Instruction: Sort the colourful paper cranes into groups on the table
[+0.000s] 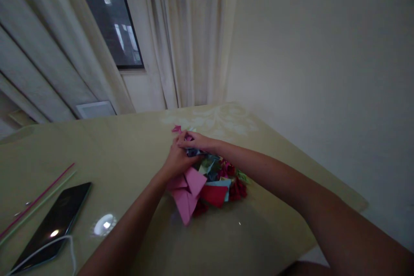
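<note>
Both hands are at work at the centre of the frame, meeting over a heap of folded paper (211, 168) on the tabletop (129, 146). The left hand (179, 157) enters from the lower left, lies back upward over the heap's left part, thumb extended to the right; its fingertips are masked. The right hand (199, 141) comes across from the lower right, fingers bent and close against the left hand's fingers, with a bit of purple paper showing between them. Whether either hand is gripping or merely pressing cannot be told. Below the left wrist, a matte pink folded paper (186, 198) shows sharp creases and pointed, petal-like flaps. To its right lies a flat red paper (214, 195) with straight edges, overlapping a light blue paper (228, 185). Dark red pieces (238, 190), crinkled and ruffled, border the heap at right. The tabletop is yellowish and glossy, reflecting light, with a pale floral pattern at the far side. At lower left, a smooth black phone (54, 224) lies under a white cable (42, 248), beside a thin magenta stick (63, 174) and a pale green stick (48, 199).
</note>
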